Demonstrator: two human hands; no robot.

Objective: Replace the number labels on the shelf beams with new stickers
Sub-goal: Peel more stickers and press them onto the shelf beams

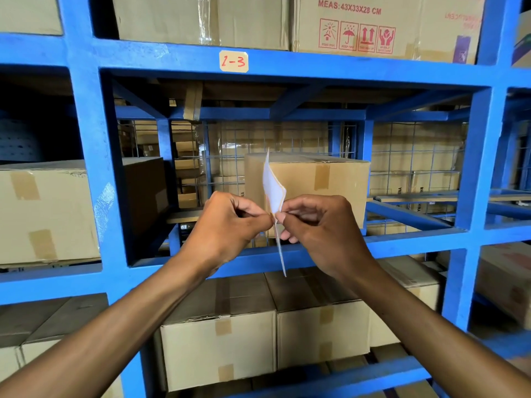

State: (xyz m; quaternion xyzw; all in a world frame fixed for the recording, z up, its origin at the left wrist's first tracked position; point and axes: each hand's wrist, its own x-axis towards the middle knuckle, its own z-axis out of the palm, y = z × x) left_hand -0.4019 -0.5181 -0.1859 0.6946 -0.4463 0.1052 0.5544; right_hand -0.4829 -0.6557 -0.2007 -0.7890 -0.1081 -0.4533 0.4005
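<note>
A beige label [233,61] with "1-3" in red handwriting is stuck on the upper blue shelf beam [316,64]. In front of the middle shelf I hold a white sticker sheet [274,191] edge-on, its top curling up and a strip hanging below. My left hand [227,225] and my right hand [321,228] meet at the sheet's edge, and both pinch it between thumb and fingertips. The sheet's printed face is turned away from view.
Blue steel racking fills the view, with uprights at left [92,156] and right [477,156]. Taped cardboard boxes sit on every level, one [324,179] right behind my hands. A wire mesh panel [416,150] closes the back of the middle shelf.
</note>
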